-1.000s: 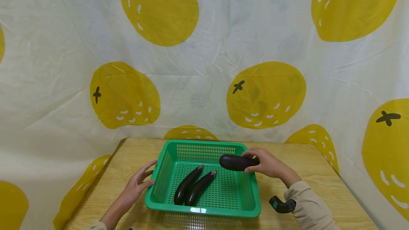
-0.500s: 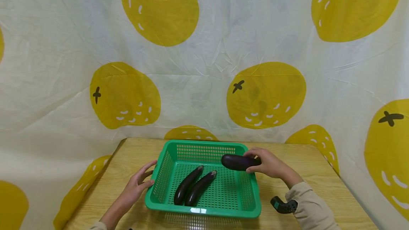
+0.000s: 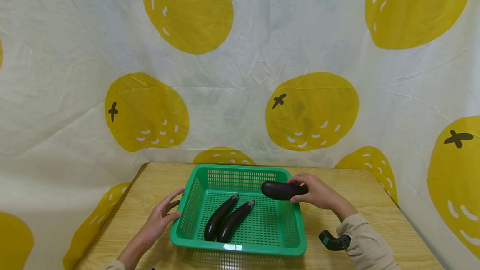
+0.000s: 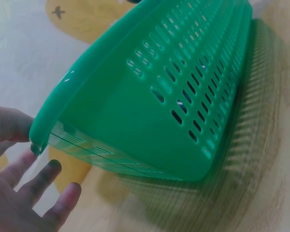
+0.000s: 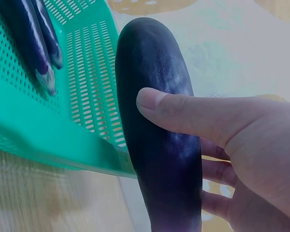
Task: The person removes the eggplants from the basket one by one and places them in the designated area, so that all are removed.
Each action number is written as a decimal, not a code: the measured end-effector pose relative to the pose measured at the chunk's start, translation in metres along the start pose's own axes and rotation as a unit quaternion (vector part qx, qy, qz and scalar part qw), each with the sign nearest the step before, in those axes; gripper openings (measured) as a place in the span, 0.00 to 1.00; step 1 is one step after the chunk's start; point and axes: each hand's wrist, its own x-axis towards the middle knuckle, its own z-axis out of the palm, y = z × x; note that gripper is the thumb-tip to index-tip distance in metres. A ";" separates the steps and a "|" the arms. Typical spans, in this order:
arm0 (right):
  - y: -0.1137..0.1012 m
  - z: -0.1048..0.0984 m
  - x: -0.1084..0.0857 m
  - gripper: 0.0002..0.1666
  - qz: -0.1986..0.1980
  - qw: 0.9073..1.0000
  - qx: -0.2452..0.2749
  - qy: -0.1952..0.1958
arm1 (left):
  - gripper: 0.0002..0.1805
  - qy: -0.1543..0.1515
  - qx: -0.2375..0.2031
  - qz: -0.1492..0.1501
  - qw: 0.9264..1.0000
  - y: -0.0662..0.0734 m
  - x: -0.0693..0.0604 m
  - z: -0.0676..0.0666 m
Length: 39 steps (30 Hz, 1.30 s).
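A green perforated basket [image 3: 238,251] stands on the table with two dark eggplants [image 3: 216,218] side by side in its left half. Over the basket's right side, my right hand [image 3: 315,193] grips a third eggplant [image 3: 278,190] near one end; the right wrist view shows the thumb [image 5: 179,108] across its face and the fingers behind. My left hand [image 3: 159,220] is at the basket's left rim, fingers spread. In the left wrist view that hand [image 4: 24,188] touches the rim corner [image 4: 41,130], its lower fingers off the wall.
A black curved device [image 3: 333,241] lies on the wooden table [image 3: 378,220] near the right sleeve [image 3: 365,241]. Behind the table hangs a pale sheet [image 3: 225,116] printed with yellow fruit.
My right hand has drifted slightly to the right with the eggplant in its grip, and the black device has shifted slightly right too. The left hand and the basket have stayed where they were.
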 end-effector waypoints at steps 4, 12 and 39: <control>-0.001 -0.002 -0.001 0.25 0.003 1.000 -0.003 -0.001 | 0.38 0.000 -0.001 0.002 1.000 0.000 0.000 0.000; 0.000 -0.003 -0.003 0.25 0.001 1.000 -0.012 -0.003 | 0.38 0.001 -0.001 0.003 1.000 0.000 0.000 0.000; 0.006 -0.007 -0.010 0.27 0.005 0.999 -0.039 0.011 | 0.37 -0.005 -0.004 -0.009 1.000 -0.001 0.001 -0.002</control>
